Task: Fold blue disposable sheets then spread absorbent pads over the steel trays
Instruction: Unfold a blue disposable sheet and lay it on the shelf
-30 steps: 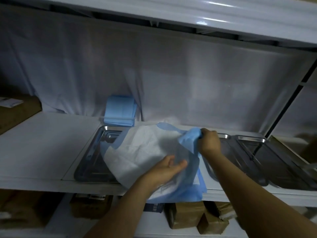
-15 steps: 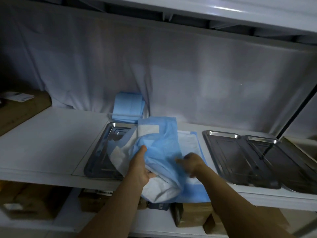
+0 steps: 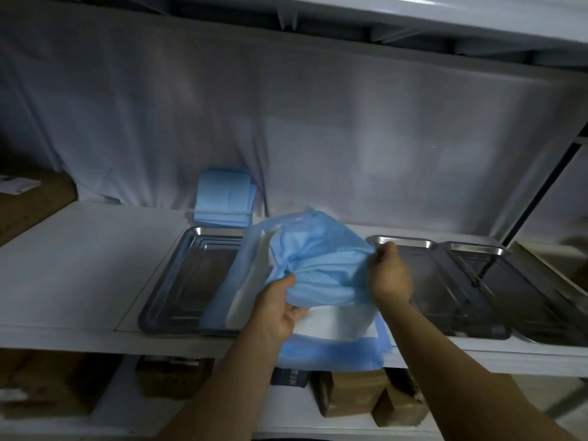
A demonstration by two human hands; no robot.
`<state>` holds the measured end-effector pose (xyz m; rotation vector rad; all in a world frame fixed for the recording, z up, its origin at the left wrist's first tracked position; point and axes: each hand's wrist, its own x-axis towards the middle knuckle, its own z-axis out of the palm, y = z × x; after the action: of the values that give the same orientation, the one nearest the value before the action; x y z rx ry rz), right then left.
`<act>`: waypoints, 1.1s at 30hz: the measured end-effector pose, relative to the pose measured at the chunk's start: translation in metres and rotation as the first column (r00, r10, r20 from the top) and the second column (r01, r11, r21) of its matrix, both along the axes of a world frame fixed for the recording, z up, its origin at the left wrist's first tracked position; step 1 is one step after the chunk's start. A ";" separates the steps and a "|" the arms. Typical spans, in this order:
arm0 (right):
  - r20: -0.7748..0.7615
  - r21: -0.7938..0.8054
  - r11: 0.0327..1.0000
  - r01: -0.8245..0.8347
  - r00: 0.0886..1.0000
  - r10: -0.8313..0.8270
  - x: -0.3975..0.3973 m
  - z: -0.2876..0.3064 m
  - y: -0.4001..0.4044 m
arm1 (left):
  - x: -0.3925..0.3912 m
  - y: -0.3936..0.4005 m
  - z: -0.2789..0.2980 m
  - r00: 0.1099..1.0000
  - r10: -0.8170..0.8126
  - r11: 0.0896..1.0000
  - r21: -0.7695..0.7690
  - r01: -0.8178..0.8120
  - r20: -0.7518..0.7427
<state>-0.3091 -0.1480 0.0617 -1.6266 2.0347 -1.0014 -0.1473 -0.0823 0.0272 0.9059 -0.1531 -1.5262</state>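
Note:
A blue-backed absorbent pad (image 3: 321, 272) with a white face is bunched and partly unfolded above the shelf, between two steel trays. My left hand (image 3: 280, 310) grips its lower left fold, thumb on top. My right hand (image 3: 386, 273) pinches its right edge and holds it up. The pad's lower part (image 3: 334, 348) drapes over the shelf's front edge. The left steel tray (image 3: 191, 281) lies partly under the pad. Two more steel trays (image 3: 445, 291) (image 3: 521, 294) lie overlapping to the right. A stack of folded blue sheets (image 3: 224, 198) leans at the back.
A white cloth (image 3: 286, 122) hangs behind the shelf. A brown cardboard box (image 3: 28, 198) sits at the far left. Bare white shelf (image 3: 79, 265) lies left of the trays. Brown packages (image 3: 350, 396) sit on the lower shelf. An upper shelf (image 3: 445, 17) runs overhead.
My right hand has moved up and to the right with the pad's edge, pulling the pad open. My left hand has shifted right and still grips the lower fold.

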 end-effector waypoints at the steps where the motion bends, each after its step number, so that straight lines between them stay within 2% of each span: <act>1: -0.023 0.036 0.999 0.015 1.000 -0.014 -0.010 -0.004 -0.005 | -0.004 -0.002 -0.003 0.999 -0.003 0.999 0.049 0.001 0.048; 3: 0.007 0.186 0.982 -0.005 1.000 0.004 -0.026 -0.019 -0.013 | -0.010 -0.004 -0.012 0.988 -0.058 0.990 0.133 0.039 0.143; 5: 0.130 0.298 0.951 -0.087 0.990 0.050 -0.036 -0.038 -0.016 | -0.013 -0.005 -0.018 0.974 -0.094 0.983 0.174 0.058 0.205; 7: 0.203 0.289 0.943 -0.166 0.973 0.110 -0.041 -0.048 -0.014 | -0.013 -0.006 -0.021 0.961 -0.114 0.978 0.198 0.064 0.251; 10: 0.212 0.193 0.963 -0.190 0.966 0.148 -0.046 -0.045 -0.001 | -0.012 -0.006 -0.016 0.942 -0.181 0.968 0.223 0.119 0.283; 13: 0.099 0.069 0.981 -0.181 0.980 0.173 -0.054 -0.036 0.014 | -0.012 -0.007 -0.004 0.945 -0.172 0.977 0.169 0.128 0.277; 14: 0.126 0.087 0.968 -0.234 0.967 0.223 -0.055 -0.031 0.021 | -0.012 -0.008 0.000 0.959 -0.123 0.989 0.114 0.097 0.257; 16: 0.161 0.233 0.902 -0.364 0.929 0.333 -0.053 -0.026 0.031 | -0.011 -0.008 0.007 0.990 -0.009 1.000 -0.016 0.011 0.143; 17: 0.082 0.316 0.858 -0.404 0.913 0.400 -0.053 -0.025 0.035 | -0.008 -0.006 0.009 0.996 0.036 0.998 -0.046 -0.032 0.087; 19: -0.227 0.427 0.826 -0.369 0.840 0.493 -0.050 -0.025 0.040 | 0.002 -0.002 0.007 0.994 0.084 0.996 0.017 -0.085 0.071; 21: -0.389 0.432 0.846 -0.312 0.782 0.487 -0.045 -0.026 0.045 | 0.010 0.007 0.001 0.989 0.058 0.987 0.142 -0.078 0.136; 23: -0.416 0.420 0.862 -0.284 0.784 0.461 -0.041 -0.029 0.049 | 0.015 0.014 -0.003 0.983 0.008 0.978 0.202 -0.046 0.183; 26: -0.385 0.368 0.900 -0.233 0.843 0.376 -0.037 -0.030 0.055 | 0.016 0.018 0.005 0.992 0.011 0.988 0.150 -0.029 0.123; 29: -0.274 0.145 0.986 -0.085 0.954 0.122 -0.033 -0.027 0.061 | 0.018 0.018 0.017 0.995 0.093 0.996 -0.005 -0.093 -0.030; 31: -0.248 0.035 0.999 -0.002 0.969 0.010 -0.032 -0.027 0.066 | 0.019 0.019 0.016 0.992 0.108 0.992 0.057 -0.112 0.060; 33: -0.244 0.128 0.992 0.003 0.969 0.028 -0.031 -0.034 0.070 | 0.019 0.025 0.008 0.986 0.040 0.979 0.192 -0.070 0.160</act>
<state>-0.3404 -0.0781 0.0278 -1.7653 2.1919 -0.6766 -0.1287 -0.0570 0.0351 1.1784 -0.0892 -1.4362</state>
